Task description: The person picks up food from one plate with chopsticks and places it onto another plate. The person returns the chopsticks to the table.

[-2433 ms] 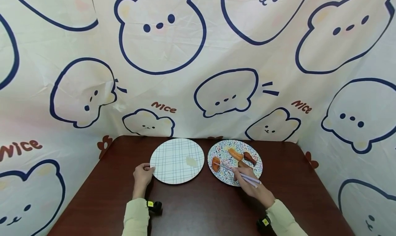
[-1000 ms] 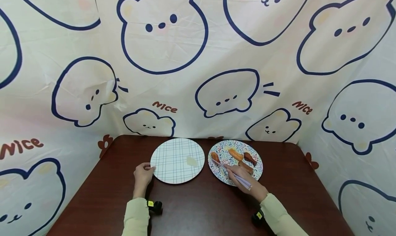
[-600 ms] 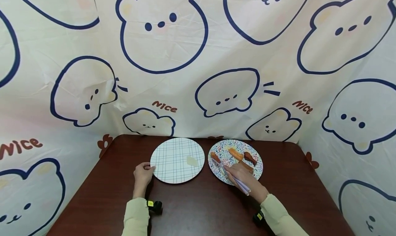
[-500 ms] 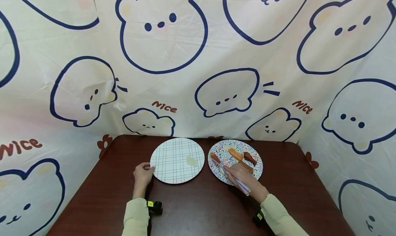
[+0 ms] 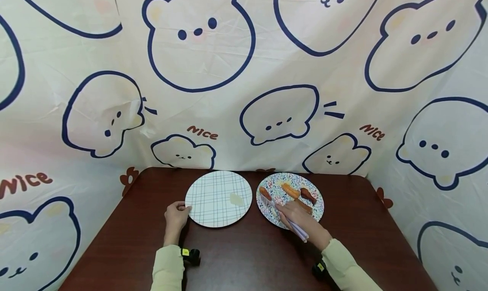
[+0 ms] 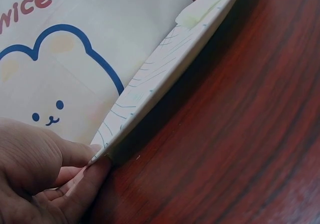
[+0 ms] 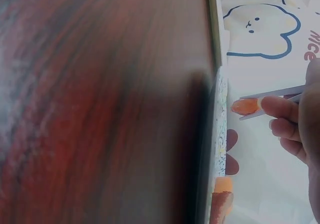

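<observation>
My left hand (image 5: 176, 218) pinches the left rim of a white checked plate (image 5: 213, 200) between thumb and fingers, as the left wrist view confirms. A pale yellow-green slice (image 5: 236, 199) lies on that plate. My right hand (image 5: 299, 216) grips pale purple chopsticks (image 5: 298, 231) over a speckled plate (image 5: 272, 178). Between the chopstick tips sits an orange-brown food piece (image 7: 245, 107), near the plate's left side; whether it touches the plate is unclear. Also on this plate are a yellow-orange piece (image 5: 291, 190), a dark brown drumstick-like piece (image 5: 308, 195) and a brown piece (image 5: 304, 206) partly behind my hand.
Both plates stand side by side near the back edge of a dark wooden table (image 5: 236, 257). A printed cloth (image 5: 225, 109) with bear outlines hangs behind and at both sides. Each wrist wears a small black camera.
Since the oldest frame, my right hand and the chopsticks have shifted left, and the orange-brown piece appears slightly farther back. Over the last half second little differs. My left hand has stayed in place.
</observation>
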`<state>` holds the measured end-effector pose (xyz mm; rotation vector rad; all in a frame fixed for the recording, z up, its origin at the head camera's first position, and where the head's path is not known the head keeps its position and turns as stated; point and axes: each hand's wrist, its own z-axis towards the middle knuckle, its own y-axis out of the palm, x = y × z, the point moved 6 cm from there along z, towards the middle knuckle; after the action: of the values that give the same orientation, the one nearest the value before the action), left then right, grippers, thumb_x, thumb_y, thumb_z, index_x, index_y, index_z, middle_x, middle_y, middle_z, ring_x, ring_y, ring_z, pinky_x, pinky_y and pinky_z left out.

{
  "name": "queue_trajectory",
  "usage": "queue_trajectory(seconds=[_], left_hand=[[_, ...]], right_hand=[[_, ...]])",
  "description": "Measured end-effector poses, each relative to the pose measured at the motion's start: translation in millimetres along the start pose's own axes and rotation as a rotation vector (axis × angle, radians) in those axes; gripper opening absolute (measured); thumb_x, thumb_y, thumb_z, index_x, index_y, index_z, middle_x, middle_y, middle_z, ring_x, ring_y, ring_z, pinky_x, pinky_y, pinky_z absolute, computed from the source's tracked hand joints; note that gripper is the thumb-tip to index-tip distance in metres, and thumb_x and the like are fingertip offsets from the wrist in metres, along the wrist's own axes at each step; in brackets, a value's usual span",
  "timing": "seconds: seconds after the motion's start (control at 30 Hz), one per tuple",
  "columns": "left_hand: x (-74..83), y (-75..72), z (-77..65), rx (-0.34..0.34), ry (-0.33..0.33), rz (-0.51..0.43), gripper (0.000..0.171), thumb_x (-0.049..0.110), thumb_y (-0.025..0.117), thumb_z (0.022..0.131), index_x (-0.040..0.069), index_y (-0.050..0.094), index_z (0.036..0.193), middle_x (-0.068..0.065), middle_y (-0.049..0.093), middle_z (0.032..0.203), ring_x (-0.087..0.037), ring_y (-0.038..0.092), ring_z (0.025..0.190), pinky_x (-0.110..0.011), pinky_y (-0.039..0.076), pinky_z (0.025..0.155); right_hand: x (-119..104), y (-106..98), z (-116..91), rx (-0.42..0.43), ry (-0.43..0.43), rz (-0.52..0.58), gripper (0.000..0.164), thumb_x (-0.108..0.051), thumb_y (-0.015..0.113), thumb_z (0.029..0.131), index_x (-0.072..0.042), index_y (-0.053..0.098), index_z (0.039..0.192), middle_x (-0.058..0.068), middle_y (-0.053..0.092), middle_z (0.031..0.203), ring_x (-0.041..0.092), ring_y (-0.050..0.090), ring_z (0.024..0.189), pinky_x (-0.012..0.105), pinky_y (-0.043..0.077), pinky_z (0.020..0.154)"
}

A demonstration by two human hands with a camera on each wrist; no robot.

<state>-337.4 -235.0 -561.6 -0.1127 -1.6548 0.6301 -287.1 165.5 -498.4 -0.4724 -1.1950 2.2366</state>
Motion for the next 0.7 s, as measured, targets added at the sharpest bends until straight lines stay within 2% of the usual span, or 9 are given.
queue_trajectory(seconds=[0.13,0.27,0.37,0.53,0.7], left_hand=[[1.3,-0.3,0.3,0.01,0.005,0.007,0.035,0.012,0.065,0.097,-0.01,0.062,0.124,-0.024,0.063,0.104,-0.039,0.06,0.095,-0.045,0.052,0.074],[1.3,0.5,0.1,0.005,0.0,0.005,0.036,0.012,0.065,0.097,-0.01,0.061,0.126,-0.026,0.062,0.107,-0.04,0.059,0.099,-0.047,0.052,0.076],[0.2,1.5,-0.6,-0.007,-0.01,-0.004,0.038,0.013,0.064,0.098,-0.01,0.06,0.128,-0.026,0.061,0.109,-0.041,0.057,0.102,-0.048,0.051,0.078],[0.2,1.4,-0.6,0.005,-0.01,-0.001,0.037,0.013,0.065,0.097,-0.01,0.061,0.127,-0.025,0.062,0.107,-0.04,0.059,0.099,-0.047,0.052,0.077],[0.6,0.6,0.8,0.025,-0.013,0.003,0.036,0.013,0.066,0.097,-0.009,0.063,0.125,-0.024,0.063,0.106,-0.037,0.06,0.096,-0.043,0.052,0.075]], right_hand=[[0,-2,1,0.021,-0.039,-0.009,0.034,0.001,0.069,0.085,0.009,0.071,0.118,0.005,0.072,0.082,0.015,0.06,0.072,0.032,0.053,0.07],[-1,-5,4,0.072,-0.112,-0.009,0.038,0.004,0.073,0.078,0.011,0.071,0.115,0.005,0.07,0.076,0.014,0.058,0.067,0.028,0.051,0.065],[-1,-6,6,0.095,-0.132,-0.008,0.039,0.004,0.075,0.075,0.011,0.072,0.113,0.005,0.069,0.074,0.014,0.056,0.065,0.027,0.05,0.063],[-3,-7,8,0.112,-0.145,-0.019,0.038,0.005,0.074,0.074,0.011,0.072,0.112,0.003,0.068,0.072,0.013,0.055,0.064,0.026,0.049,0.064],[-7,-10,10,0.123,-0.177,-0.024,0.029,0.001,0.07,0.083,0.01,0.072,0.111,0.003,0.069,0.074,0.013,0.058,0.067,0.026,0.049,0.067]])
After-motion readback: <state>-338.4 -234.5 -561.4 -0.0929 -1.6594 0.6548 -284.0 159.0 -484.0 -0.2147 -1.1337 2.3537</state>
